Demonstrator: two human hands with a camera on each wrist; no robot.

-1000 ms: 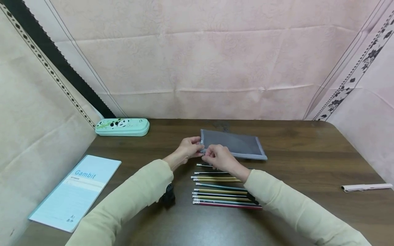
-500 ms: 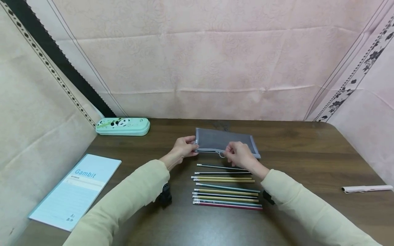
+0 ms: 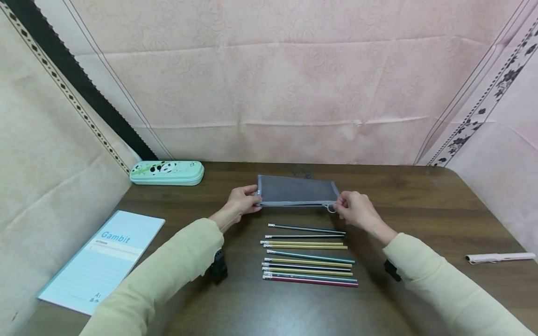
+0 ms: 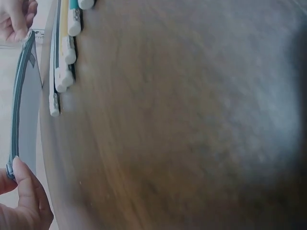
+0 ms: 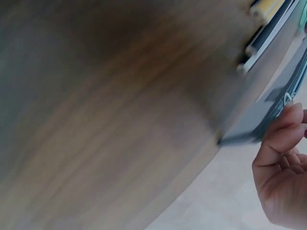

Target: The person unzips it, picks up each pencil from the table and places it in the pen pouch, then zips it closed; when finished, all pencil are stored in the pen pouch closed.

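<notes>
A grey zip pouch (image 3: 296, 190) with a paler border lies near the back of the table, its zipper along the front edge. My left hand (image 3: 240, 204) pinches the pouch's front left corner between thumb and fingers. At the opposite end, my right hand (image 3: 359, 211) holds the zipper pull, whose ring (image 3: 330, 209) shows beside the fingertips. In the right wrist view that ring (image 5: 288, 98) sits by the thumb. In front of the pouch several pencils (image 3: 308, 258) with white eraser ends lie side by side, gold, dark, teal and red. Whether the zipper's edges are parted is hard to tell.
A mint pencil case (image 3: 167, 173) with a panda print stands at the back left. A light blue notebook (image 3: 102, 261) marked "Gambit" lies at the left. On the far right is a white pen (image 3: 500, 257). Pinkish cloth (image 3: 269, 93) hangs behind the table.
My right hand has drawn the zipper pull from the pouch's left end to its right end. The pouch and my left hand have shifted somewhat left; the pencils have stayed put.
</notes>
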